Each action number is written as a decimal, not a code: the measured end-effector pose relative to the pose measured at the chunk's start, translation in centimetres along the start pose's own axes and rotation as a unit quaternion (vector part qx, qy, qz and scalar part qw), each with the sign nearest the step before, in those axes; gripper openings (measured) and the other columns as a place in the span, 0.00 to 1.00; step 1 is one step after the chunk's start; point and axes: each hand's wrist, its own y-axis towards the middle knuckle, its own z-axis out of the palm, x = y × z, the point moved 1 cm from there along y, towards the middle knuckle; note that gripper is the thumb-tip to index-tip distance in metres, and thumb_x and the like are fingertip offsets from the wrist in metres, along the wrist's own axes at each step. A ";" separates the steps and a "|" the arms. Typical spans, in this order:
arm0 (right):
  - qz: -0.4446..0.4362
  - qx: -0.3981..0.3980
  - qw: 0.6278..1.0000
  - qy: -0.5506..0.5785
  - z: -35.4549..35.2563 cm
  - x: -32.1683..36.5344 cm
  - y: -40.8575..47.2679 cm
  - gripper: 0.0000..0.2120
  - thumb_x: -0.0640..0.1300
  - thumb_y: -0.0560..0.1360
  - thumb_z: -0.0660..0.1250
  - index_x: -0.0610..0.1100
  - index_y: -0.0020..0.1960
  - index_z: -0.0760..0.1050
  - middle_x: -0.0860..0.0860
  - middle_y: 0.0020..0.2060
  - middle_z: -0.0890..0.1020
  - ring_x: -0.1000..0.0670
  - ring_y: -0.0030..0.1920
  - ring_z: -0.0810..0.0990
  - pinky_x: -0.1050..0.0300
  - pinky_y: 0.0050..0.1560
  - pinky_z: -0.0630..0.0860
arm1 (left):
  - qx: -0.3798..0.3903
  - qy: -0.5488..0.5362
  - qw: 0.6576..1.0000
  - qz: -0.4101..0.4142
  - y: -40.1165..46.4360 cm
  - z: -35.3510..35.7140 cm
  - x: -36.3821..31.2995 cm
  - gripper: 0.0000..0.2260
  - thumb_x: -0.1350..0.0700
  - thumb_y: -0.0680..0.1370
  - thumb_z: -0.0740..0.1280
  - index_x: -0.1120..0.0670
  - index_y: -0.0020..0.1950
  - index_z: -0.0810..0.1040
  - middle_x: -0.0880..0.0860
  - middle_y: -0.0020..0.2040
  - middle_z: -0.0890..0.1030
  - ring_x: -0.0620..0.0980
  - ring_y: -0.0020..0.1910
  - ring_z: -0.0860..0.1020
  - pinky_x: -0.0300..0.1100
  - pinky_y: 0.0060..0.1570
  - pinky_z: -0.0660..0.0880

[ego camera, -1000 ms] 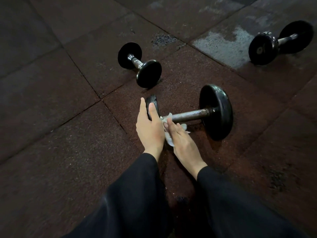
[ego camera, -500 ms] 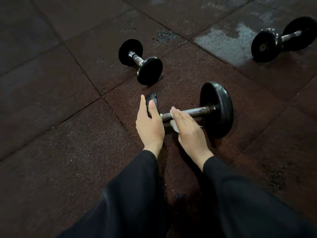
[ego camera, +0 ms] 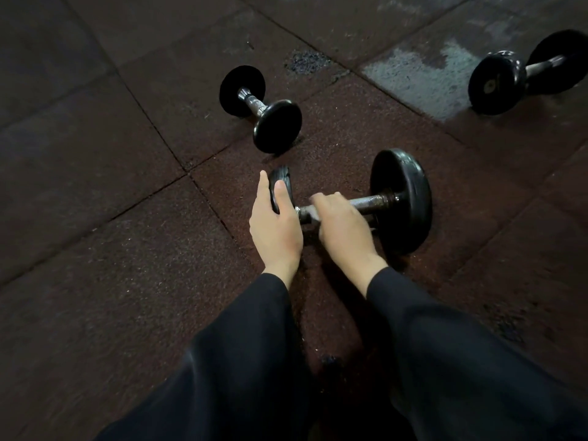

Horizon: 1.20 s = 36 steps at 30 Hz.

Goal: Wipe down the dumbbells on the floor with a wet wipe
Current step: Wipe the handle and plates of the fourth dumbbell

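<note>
**A:** Where's the dumbbell (ego camera: 366, 205) you're working on?

**B:** It lies on the dark rubber floor (ego camera: 95, 249) right in front of you, its bar running left to right between two black plates. Your left hand (ego camera: 275, 224) grips the rim of the near-left plate (ego camera: 281, 186), thumb on the inner face and fingers over the outer edge. I'd say that's there to stop the thing rolling while you rub.

**A:** And the wipe?

**B:** Your right hand (ego camera: 342, 224) is curled over the bar (ego camera: 370, 202), clamped around it near the left end. The wipe itself is hidden; I can't see it, so I take it to be under your palm, wrapped against the metal so one stroke covers the whole round of the bar.

**A:** What's left?

**B:** Judging from here, the bare stretch of bar toward the big right plate (ego camera: 402, 202). Two more dumbbells wait: a small one (ego camera: 262, 108) just beyond your left hand, and another (ego camera: 525, 73) well apart at the far right, beside a pale patch (ego camera: 423, 81) on the floor. Your black sleeves (ego camera: 248, 345) hang loose near the floor.
</note>
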 end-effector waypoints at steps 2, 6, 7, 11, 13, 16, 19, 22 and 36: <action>-0.048 -0.006 0.999 -0.011 0.3 0.7 0.0 0.06 0.32 0.66 0.62 0.38 0.35 0.76 0.45 0.30 0.79 0.43 0.34 0.80 0.55 0.46 0.72 | 0.000 0.000 1.000 -0.003 -0.1 0.0 0.0 0.19 0.49 0.81 0.54 0.50 0.72 0.64 0.48 0.70 0.69 0.44 0.68 0.67 0.30 0.60 0.58; -0.051 -0.003 0.996 -0.066 0.3 0.0 -0.7 0.15 0.38 0.69 0.54 0.38 0.37 0.79 0.47 0.32 0.81 0.45 0.36 0.81 0.52 0.59 0.63 | 0.001 -0.001 1.000 0.000 -0.2 -0.1 0.1 0.20 0.49 0.81 0.54 0.50 0.72 0.63 0.48 0.71 0.69 0.45 0.69 0.67 0.32 0.63 0.58; -0.035 -0.008 0.996 -0.075 0.0 -0.3 -0.7 0.15 0.38 0.70 0.53 0.38 0.37 0.79 0.46 0.32 0.80 0.45 0.36 0.81 0.52 0.60 0.62 | 0.002 -0.002 1.000 0.001 -0.3 -0.1 0.0 0.20 0.49 0.81 0.54 0.50 0.72 0.63 0.48 0.71 0.68 0.44 0.69 0.65 0.30 0.62 0.57; 0.036 0.110 0.988 -0.105 -1.7 -0.8 0.9 0.13 0.34 0.76 0.53 0.37 0.48 0.77 0.42 0.45 0.80 0.42 0.52 0.76 0.55 0.65 0.60 | 0.003 -0.009 1.000 -0.001 -0.1 0.0 -0.1 0.20 0.50 0.81 0.54 0.51 0.73 0.63 0.47 0.71 0.67 0.43 0.70 0.63 0.25 0.58 0.54; 0.033 0.143 0.983 -0.112 -1.6 -0.2 1.5 0.13 0.35 0.78 0.53 0.38 0.53 0.75 0.43 0.51 0.78 0.43 0.57 0.72 0.54 0.61 0.64 | 0.005 -0.005 1.000 -0.001 0.0 0.0 -0.1 0.20 0.50 0.81 0.54 0.51 0.73 0.63 0.48 0.71 0.67 0.43 0.70 0.64 0.27 0.59 0.55; -0.011 0.192 0.968 -0.159 -0.4 1.0 0.9 0.14 0.39 0.79 0.53 0.37 0.61 0.70 0.41 0.58 0.75 0.42 0.61 0.70 0.50 0.66 0.61 | 0.003 -0.003 1.000 -0.002 0.1 0.0 -0.1 0.20 0.49 0.81 0.54 0.50 0.72 0.63 0.48 0.71 0.67 0.44 0.70 0.64 0.29 0.60 0.55; 0.017 0.179 0.963 -0.200 0.5 1.0 -0.6 0.23 0.41 0.75 0.54 0.30 0.66 0.68 0.35 0.63 0.73 0.38 0.64 0.71 0.47 0.68 0.64 | 0.004 -0.006 1.000 -0.005 0.0 0.1 -0.1 0.20 0.49 0.81 0.54 0.50 0.72 0.63 0.48 0.71 0.68 0.44 0.70 0.64 0.28 0.59 0.55; 0.025 0.167 0.966 -0.194 0.5 0.4 -1.4 0.25 0.38 0.70 0.49 0.30 0.59 0.76 0.35 0.55 0.80 0.39 0.57 0.79 0.47 0.58 0.74 | 0.001 -0.006 1.000 -0.003 -0.1 0.0 0.0 0.20 0.49 0.81 0.54 0.50 0.72 0.63 0.48 0.71 0.68 0.44 0.70 0.65 0.27 0.59 0.55; 0.060 0.131 0.966 -0.215 0.0 -0.8 -0.6 0.19 0.38 0.71 0.51 0.37 0.46 0.81 0.43 0.39 0.82 0.43 0.44 0.82 0.51 0.56 0.74 | -0.001 0.001 1.000 0.006 -0.1 0.0 0.0 0.20 0.49 0.81 0.54 0.51 0.72 0.63 0.48 0.71 0.67 0.44 0.71 0.64 0.30 0.62 0.55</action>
